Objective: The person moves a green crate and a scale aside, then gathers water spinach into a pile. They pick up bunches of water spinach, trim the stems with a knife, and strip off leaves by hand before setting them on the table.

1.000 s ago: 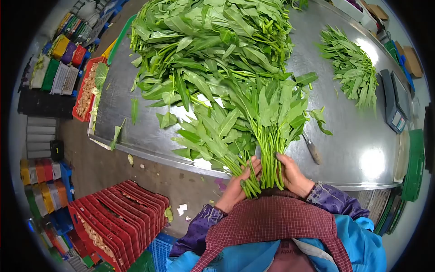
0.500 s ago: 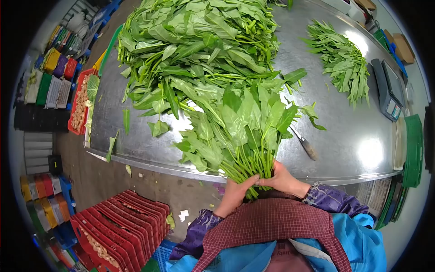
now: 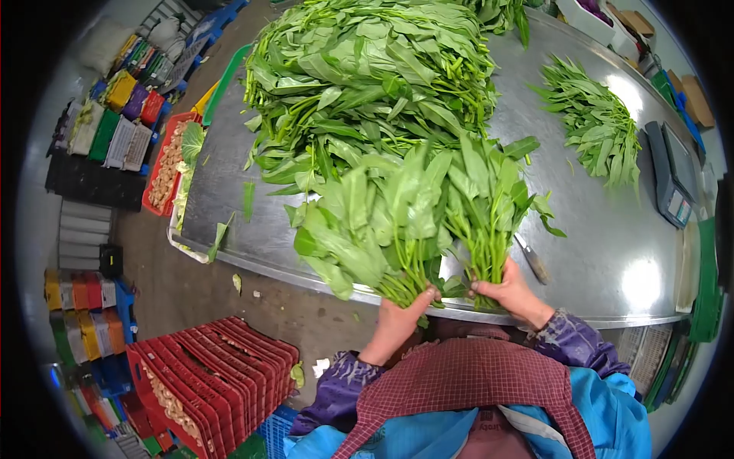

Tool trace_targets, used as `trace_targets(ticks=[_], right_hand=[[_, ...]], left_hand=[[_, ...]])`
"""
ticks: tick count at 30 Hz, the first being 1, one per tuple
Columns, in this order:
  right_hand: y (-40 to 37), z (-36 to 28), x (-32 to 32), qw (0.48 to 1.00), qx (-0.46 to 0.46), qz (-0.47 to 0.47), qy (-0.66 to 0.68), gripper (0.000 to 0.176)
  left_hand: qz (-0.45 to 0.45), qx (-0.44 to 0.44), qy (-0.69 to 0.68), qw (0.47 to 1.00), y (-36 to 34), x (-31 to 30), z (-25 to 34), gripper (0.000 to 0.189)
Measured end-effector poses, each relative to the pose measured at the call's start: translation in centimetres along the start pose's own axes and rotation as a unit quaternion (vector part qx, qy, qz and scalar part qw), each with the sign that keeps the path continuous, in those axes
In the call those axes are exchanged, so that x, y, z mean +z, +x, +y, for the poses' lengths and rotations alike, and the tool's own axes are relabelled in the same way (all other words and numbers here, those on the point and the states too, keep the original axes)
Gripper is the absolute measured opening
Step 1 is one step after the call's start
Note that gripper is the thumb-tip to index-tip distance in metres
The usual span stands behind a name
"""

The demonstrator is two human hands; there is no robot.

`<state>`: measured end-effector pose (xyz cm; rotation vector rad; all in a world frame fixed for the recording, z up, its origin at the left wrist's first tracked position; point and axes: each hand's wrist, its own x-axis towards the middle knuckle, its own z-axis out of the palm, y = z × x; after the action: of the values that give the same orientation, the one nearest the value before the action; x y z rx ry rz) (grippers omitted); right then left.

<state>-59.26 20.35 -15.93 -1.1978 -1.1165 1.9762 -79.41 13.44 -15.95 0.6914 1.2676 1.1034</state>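
My left hand is closed round the stems of a bunch of water spinach, its leaves fanned up and to the left. A second, smaller bunch of water spinach is gripped at its stems by my right hand. Both bunches are held upright at the table's front edge, with a gap between their stems. Behind them rises a large heap of water spinach. A knife with a wooden handle lies on the metal just beyond my right hand.
On the metal table, a separate bunch of greens lies at the right, beside a scale. Loose leaves are scattered at the left. Red crates stand on the floor at lower left, and a red crate of brown produce sits beyond the table.
My hands were together on one bunch of stems; they are now apart, each with a portion. The right hand has moved right and up. The whole view has shifted slightly.
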Motion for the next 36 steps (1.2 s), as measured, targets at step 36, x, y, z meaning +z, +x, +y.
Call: trace_targets(ticks=[36], right_hand=[[1.1,-5.6,6.1,0.988,-0.071,-0.043,-0.13,0.036]], left_hand=[[0.104,0.055,0.082,0.99,0.8,0.3,0.7,0.018]])
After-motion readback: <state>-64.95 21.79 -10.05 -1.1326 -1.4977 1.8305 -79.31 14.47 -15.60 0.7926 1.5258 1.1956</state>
